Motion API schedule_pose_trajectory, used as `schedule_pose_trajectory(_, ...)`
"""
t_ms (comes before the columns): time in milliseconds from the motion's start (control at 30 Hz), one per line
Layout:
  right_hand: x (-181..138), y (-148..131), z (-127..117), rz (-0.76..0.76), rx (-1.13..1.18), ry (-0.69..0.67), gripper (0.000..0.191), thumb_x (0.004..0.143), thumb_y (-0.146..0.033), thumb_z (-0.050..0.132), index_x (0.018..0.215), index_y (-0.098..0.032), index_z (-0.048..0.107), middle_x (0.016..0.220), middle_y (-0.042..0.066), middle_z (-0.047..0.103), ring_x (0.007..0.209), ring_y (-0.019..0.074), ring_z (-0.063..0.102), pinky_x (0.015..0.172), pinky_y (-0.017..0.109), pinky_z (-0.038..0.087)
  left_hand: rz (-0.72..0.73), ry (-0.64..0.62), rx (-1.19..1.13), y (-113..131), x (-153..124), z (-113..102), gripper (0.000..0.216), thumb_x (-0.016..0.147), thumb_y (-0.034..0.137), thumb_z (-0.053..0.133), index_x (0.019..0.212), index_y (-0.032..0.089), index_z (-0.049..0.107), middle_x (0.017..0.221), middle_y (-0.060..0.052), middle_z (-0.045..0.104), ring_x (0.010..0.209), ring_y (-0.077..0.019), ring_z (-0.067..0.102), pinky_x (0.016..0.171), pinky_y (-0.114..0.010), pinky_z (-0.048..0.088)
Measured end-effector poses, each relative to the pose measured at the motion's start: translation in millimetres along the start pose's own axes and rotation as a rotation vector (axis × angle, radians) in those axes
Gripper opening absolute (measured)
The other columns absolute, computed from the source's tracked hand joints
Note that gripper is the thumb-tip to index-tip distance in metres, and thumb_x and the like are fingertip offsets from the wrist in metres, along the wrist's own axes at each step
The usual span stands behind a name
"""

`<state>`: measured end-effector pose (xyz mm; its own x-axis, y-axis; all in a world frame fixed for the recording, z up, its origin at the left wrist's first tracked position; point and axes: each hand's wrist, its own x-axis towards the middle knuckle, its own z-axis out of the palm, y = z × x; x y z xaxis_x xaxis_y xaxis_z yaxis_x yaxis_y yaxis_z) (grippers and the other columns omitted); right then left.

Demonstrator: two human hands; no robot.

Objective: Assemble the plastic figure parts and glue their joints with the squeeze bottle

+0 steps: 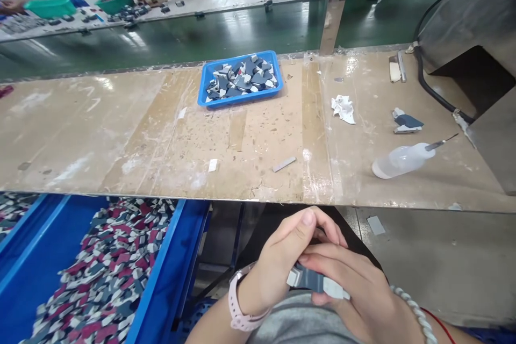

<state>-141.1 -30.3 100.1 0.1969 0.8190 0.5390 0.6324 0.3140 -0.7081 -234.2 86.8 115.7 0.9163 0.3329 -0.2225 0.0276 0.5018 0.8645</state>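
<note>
Close to my lap, both hands are closed together around a small dark grey and white part (312,279). My left hand (288,250), with a pink watch strap on its wrist, curls its fingers over from the left. My right hand (355,279) presses in from the other side, its fingers overlapping the left ones. Only one edge of the part shows, so the rest is hidden by the palms and fingers. On the bench beyond lies a blue tray (237,98) heaped with similar grey and white parts.
A squeeze bottle (403,160) with a needle tip lies at the right, near a loose part (407,122) and crumpled tissue (343,109). A metal strip (284,164) is near the bench edge. Blue bins (161,274) of parts stand lower left. People sit across the green conveyor (169,45).
</note>
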Motion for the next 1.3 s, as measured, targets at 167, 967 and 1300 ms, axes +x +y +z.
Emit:
schedule_pose_trajectory(167,-0.3,3.4,3.1,0.08,0.133,0.099,0.022,0.102,-0.022,0.055,0.118,-0.012,0.066,0.105,0.012,0.075,0.101,0.0176,0.073,0.089,0.021,0.061,0.3,0.23,0.204,1.3,-2.8,-10.3,0.044,0.105,0.045,0.04,0.084,0.018,0.067,0.09,-0.008,0.067,0.093,-0.0228,0.065,0.09,-0.036,0.052)
schedule_pose_trajectory(967,-43.8,80.4,-51.3,0.636,-0.16,0.914,0.054,0.08,-0.033,0.081,0.126,-0.022,0.054,0.126,0.014,0.054,0.111,0.0291,0.06,0.103,0.052,0.049,0.598,0.164,1.15,23.4,46.9,-49.9,0.018,0.098,0.015,0.054,0.109,0.022,0.066,0.112,-0.008,0.075,0.111,-0.0241,0.071,0.096,-0.038,0.062)
schedule_pose_trajectory(1300,-4.9,101.7,-73.9,0.73,-0.364,0.327,0.044,0.091,-0.056,0.065,0.124,-0.028,0.06,0.124,0.006,0.067,0.113,0.0307,0.062,0.091,0.045,0.055,0.913,0.569,1.42,-7.5,51.2,-46.6,0.022,0.094,0.012,0.066,0.116,0.016,0.066,0.103,-0.007,0.074,0.094,-0.0174,0.073,0.089,-0.024,0.058)
